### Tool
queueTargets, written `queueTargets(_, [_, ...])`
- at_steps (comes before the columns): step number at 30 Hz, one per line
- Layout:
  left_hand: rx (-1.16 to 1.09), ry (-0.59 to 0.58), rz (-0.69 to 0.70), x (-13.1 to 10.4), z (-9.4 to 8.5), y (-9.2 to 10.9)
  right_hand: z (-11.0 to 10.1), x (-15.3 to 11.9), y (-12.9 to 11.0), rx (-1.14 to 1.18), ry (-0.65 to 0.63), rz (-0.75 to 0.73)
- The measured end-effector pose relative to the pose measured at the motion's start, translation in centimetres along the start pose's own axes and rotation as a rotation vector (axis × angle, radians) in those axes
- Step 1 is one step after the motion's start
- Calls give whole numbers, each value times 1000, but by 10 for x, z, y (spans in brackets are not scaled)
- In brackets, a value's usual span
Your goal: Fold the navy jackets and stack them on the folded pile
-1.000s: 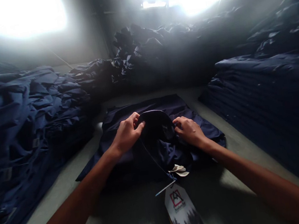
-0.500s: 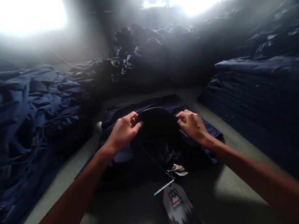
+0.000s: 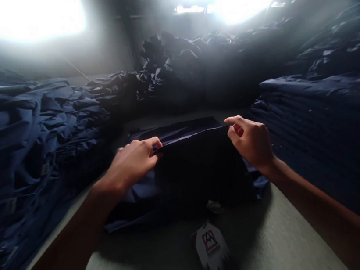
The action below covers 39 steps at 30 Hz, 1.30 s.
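Observation:
A dark navy garment (image 3: 200,163) lies in the middle of the table, its upper edge raised and stretched nearly straight between my hands. My left hand (image 3: 136,156) pinches that edge at its left end. At the right end, my right hand (image 3: 250,139) grips the same edge between thumb and fingers. A pale hang tag (image 3: 210,244) with a red and black logo rests on the table in front of the garment. Just above the tag a small whitish label (image 3: 213,206) shows, partly in shadow.
Crumpled blue garments (image 3: 64,110) are heaped along the left. A tall stack of folded dark garments (image 3: 309,109) stands on the right, and more dark cloth (image 3: 170,61) is piled at the back. The greenish table surface (image 3: 144,263) shows in front.
My hands have moved apart, the right one further right. The garment's edge between them went from a curved arch to a nearly straight line. The cloth now covers more of the small label.

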<state>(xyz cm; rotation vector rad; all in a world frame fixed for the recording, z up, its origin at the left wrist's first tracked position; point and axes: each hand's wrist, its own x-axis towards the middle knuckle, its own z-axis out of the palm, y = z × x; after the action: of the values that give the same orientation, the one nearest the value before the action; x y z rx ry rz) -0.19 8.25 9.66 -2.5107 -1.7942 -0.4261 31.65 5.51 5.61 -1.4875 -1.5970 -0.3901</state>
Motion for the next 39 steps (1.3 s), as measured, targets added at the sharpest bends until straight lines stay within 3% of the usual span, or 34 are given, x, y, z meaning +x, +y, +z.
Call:
queueTargets(9, [-67, 91, 24, 3, 4, -9, -11, -1, -17, 59, 3, -48])
queueTargets(16, [-64, 183, -4, 4, 2, -9, -5, -6, -7, 47, 45, -231])
queueTargets(19, [-20, 99, -19, 6, 9, -7, 6, -11, 0, -98, -167, -288])
queueTargets(23, [80, -162, -2, 4, 26, -4, 18, -22, 4, -275, -632, -48])
queueTargets(26, [123, -278, -8, -1, 32, 0, 21, -27, 3, -350, -805, 100])
queueTargets(30, [145, -345, 6, -5, 28, 0, 16, -29, 0, -362, -733, 156])
queueTargets(35, [168, -236, -22, -9, 21, -2, 8, -40, 1, -340, -580, 130])
queueTargets(39, [214, -198, -17, -16, 23, 1, 9, -57, 1, -343, -677, 136])
